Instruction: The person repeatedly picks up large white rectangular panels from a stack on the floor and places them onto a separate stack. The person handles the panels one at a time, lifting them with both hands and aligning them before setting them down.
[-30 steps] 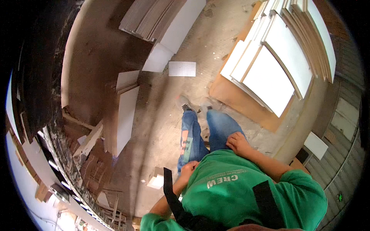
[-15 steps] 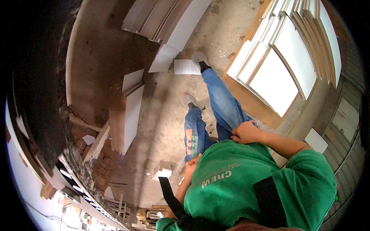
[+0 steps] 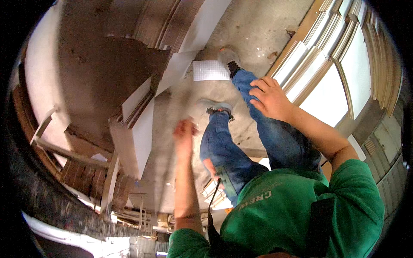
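My right hand hangs in the air over my right thigh, fingers spread and slightly bent, holding nothing. Close beyond it lean stacks of white-faced flat boards with brown edges. My left hand is raised to the left of my legs and smeared by motion, so its fingers cannot be made out. Nearest to that hand is a smaller upright stack of white-faced boards. A white sheet with a grid pattern lies on the floor by my right shoe.
Large upright panels stand at the far left beside the concrete floor. A wooden frame and stacked bricks are at the left. A corrugated metal surface runs along the right edge.
Both hands have left my waist and moved forward, the right toward the right-hand board stacks, the left out past my left leg. My left shoe and the view have shifted.
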Demonstrator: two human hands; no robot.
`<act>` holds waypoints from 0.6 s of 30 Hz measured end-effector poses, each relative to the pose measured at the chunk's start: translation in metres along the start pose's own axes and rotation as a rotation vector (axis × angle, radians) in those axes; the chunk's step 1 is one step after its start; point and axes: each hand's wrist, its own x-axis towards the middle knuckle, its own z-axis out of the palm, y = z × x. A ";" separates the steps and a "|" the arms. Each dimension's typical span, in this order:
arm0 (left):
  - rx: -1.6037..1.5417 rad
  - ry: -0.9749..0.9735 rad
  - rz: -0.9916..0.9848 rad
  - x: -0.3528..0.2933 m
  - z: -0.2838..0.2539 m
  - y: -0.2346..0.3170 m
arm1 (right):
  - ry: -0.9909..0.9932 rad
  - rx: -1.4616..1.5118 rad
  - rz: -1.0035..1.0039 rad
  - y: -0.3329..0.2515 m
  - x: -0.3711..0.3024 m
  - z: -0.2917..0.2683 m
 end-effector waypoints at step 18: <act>0.570 -0.372 0.894 0.267 0.088 -0.034 | 0.034 0.183 -0.534 0.055 0.060 0.058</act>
